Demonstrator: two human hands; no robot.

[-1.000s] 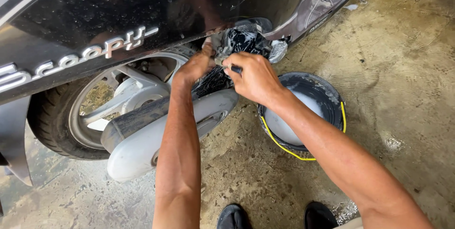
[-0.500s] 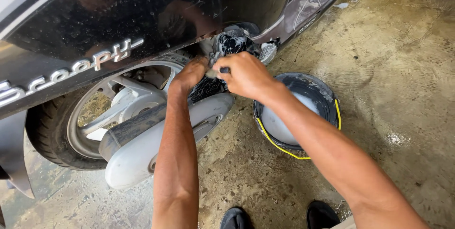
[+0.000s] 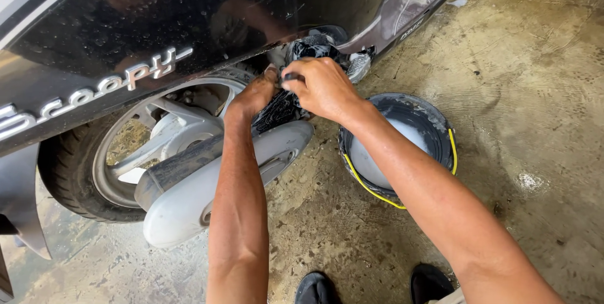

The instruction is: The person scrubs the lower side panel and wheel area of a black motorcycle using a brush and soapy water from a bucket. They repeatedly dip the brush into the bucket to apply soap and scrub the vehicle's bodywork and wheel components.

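Head view: both hands press into the black engine parts (image 3: 302,99) under the scooter's black side panel (image 3: 189,21). Right hand (image 3: 324,87) is closed on something small, perhaps a brush; left hand (image 3: 255,96) grips beside it. Soapy bucket (image 3: 440,128) stands near the panel.

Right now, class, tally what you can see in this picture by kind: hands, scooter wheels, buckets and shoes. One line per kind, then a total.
Hands: 2, the left hand and the right hand, both at the dark engine part
Scooter wheels: 1, the rear wheel
Buckets: 1, the bucket with a yellow handle
Shoes: 2, the black shoes
Total: 6
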